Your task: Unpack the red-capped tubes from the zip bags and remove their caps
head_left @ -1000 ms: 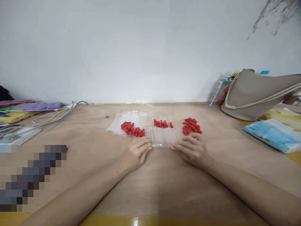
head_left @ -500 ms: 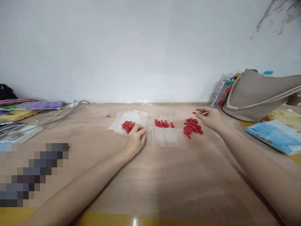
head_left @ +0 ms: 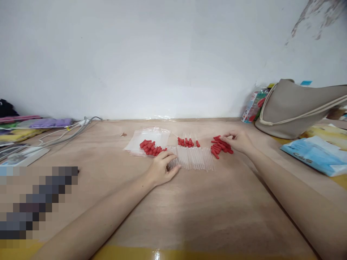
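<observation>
A row of thin clear tubes (head_left: 193, 158) lies side by side in the middle of the table. My left hand (head_left: 162, 169) is at the row's left end, thumb and fingers apart around the end tubes; whether it grips any is unclear. Just beyond it, a heap of red rubber bulbs (head_left: 149, 147) rests partly on clear plastic bags (head_left: 135, 139). Behind the row lie several red bulbs (head_left: 187, 142) with clear tubes extending from them. My right hand (head_left: 237, 141) pinches at a red rubber bulb (head_left: 221, 138) on the edge of the right-hand heap (head_left: 221, 147).
At the right stand a grey bag (head_left: 292, 108) and a plastic bottle (head_left: 253, 106), with a blue tissue pack (head_left: 311, 153) nearer me. Cables (head_left: 78, 128), a white power strip (head_left: 32, 153) and colourful packs (head_left: 51, 122) occupy the left. A wall closes off the back.
My right hand has come down onto the right heap; before, it held a red bulb above it. My left hand has moved nearer me and right, its fingers spreading and more left-heap bulbs showing.
</observation>
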A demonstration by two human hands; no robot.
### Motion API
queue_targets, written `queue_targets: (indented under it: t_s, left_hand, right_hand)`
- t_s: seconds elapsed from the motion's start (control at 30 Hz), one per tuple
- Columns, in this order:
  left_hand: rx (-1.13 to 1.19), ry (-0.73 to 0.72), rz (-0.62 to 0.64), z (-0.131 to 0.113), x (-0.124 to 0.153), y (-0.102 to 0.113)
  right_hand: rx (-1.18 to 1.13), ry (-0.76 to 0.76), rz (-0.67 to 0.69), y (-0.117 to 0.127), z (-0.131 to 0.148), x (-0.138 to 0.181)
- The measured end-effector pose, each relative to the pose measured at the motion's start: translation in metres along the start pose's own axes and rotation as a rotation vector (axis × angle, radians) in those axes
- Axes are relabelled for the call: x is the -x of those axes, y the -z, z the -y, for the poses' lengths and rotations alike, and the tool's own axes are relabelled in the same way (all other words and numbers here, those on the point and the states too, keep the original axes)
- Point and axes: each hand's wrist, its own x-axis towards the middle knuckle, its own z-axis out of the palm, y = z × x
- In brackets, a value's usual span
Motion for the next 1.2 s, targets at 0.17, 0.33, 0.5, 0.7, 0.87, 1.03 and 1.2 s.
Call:
queue_targets:
  t_s: [0.17, 0.33, 0.5, 0.7, 0.87, 1.03, 1.2]
  left_hand:
    - [0.011, -0.026, 0.045, -0.006, 0.006, 0.010]
    - [-0.006, -0.030, 0.052, -0.007, 0.013, 0.019]
    - [-0.023, -0.033, 0.054, -0.006, 0.012, 0.020]
    - [-0.022, -0.027, 0.071, -0.006, 0.012, 0.019]
    - [-0.020, -0.023, 0.092, -0.006, 0.012, 0.019]
    - [-0.019, -0.041, 0.085, -0.005, 0.012, 0.020]
    - [-0.057, -0.089, -0.011, -0.009, 0.012, 0.019]
  right_hand:
    - [-0.006, -0.020, -0.170, 0.002, 0.009, 0.001]
    - [0.086, 0.131, -0.068, -0.007, 0.049, 0.010]
    - [0.378, 0.052, 0.127, -0.030, 0.094, 0.015]
    - [0.416, -0.178, 0.324, -0.051, 0.113, -0.004]
    - [0.385, -0.225, 0.410, -0.050, 0.121, -0.020]
    - [0.372, -0.126, 0.316, -0.030, 0.124, -0.008]
    - [0.192, 0.443, 0.000, -0.016, 0.107, 0.049]
